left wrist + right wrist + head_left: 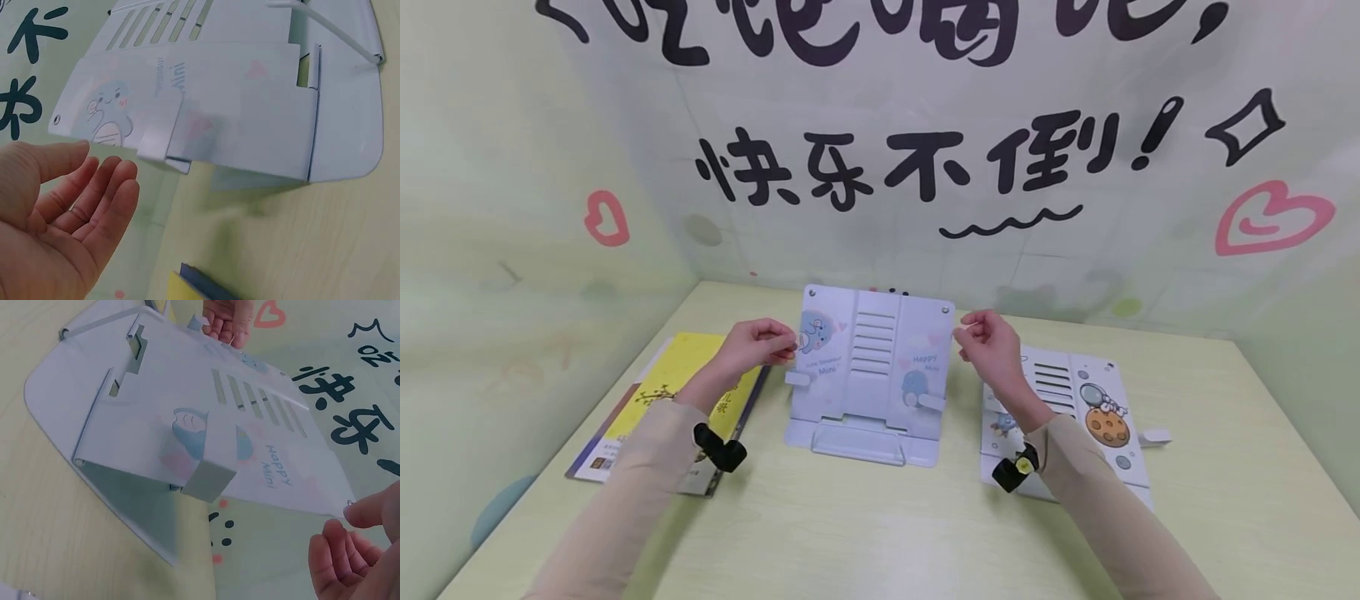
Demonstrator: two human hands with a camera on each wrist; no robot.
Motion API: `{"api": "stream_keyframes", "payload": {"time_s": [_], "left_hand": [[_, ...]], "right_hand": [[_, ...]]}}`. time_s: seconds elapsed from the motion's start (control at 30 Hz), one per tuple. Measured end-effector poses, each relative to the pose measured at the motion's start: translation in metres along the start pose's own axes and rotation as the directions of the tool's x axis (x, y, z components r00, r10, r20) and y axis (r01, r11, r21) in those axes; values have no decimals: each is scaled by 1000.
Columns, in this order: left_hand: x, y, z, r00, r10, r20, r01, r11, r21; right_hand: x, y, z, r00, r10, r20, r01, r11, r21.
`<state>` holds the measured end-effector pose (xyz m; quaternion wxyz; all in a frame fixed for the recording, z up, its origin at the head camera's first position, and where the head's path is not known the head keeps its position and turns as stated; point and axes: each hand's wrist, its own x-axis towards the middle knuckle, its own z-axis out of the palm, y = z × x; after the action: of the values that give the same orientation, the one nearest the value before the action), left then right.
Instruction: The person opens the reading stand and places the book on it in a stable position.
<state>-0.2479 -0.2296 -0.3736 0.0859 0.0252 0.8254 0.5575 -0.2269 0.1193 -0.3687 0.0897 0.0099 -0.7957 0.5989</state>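
A pale bookstand (875,392) with slots and blue cartoon animals stands tilted upright on the table, its base plate and wire page rest in front. At its left edge my left hand (763,343) hovers with loosely bent fingers; in the left wrist view, the thumb (65,156) lies close to the edge and nothing is between thumb and fingers. My right hand (992,343) is at the upper right edge. The right wrist view shows its thumb (369,509) right at the stand's corner, the bent fingers below and a gap between them.
Left of the stand lies a yellow-covered book (688,367), partly under my left forearm. A second bookstand (1052,354) with an astronaut print lies on the right, partly covered by my right arm. Behind the table (865,533) hangs a printed cloth (880,242).
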Motion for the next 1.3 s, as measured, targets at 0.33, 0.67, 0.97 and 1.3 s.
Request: {"api": "stream_keyframes", "payload": {"time_s": [0.33,0.67,0.97,1.3], "left_hand": [[-12,-47,-65,999,-24,-48,24,1000,-13],[-40,-82,-114,980,-152,-132,156,988,20],[-68,-83,-131,931,-272,-242,309,943,127],[-77,-84,-130,897,-336,-289,380,918,112]], "right_hand": [[-15,-25,18,978,-196,-74,204,971,124],[-43,-51,74,933,-264,245,228,959,166],[-69,-50,154,856,-100,507,-5,979,202],[-93,-40,224,819,234,523,-415,872,259]]}}
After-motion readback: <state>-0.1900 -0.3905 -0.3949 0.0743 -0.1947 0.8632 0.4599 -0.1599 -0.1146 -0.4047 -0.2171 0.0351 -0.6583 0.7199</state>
